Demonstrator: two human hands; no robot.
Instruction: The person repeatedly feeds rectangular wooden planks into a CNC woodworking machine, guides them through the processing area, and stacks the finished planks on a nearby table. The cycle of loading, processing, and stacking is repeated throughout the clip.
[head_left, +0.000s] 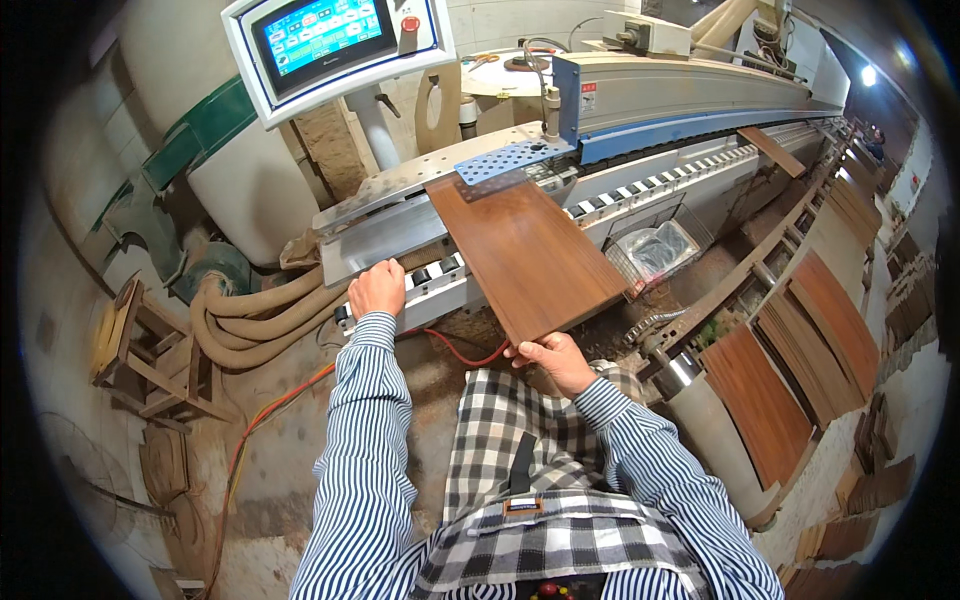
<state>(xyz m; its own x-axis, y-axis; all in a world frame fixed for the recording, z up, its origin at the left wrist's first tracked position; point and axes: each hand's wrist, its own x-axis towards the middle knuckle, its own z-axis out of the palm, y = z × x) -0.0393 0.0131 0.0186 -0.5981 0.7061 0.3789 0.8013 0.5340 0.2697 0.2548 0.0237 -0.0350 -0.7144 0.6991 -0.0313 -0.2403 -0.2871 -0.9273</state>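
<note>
A brown wood-grain panel (530, 250) lies tilted across the feed side of a long edge banding machine (690, 100). Its far end reaches under a blue perforated plate (512, 162). My right hand (555, 362) is closed on the panel's near edge, thumb on top and fingers underneath. To the left of the panel, my left hand (378, 288) is closed over the front edge of the machine's metal table (385, 245), beside the black and white roller rail (435, 275). The left fingertips are partly hidden.
A control screen (325, 40) stands at upper left. Thick hoses (235, 330) and a wooden stool (160, 360) are on the left. Another brown strip (772, 152) lies farther along the machine. At right, a roller conveyor (680, 372) stands beside stacked panels (760, 400). A red cable (465, 358) crosses the floor.
</note>
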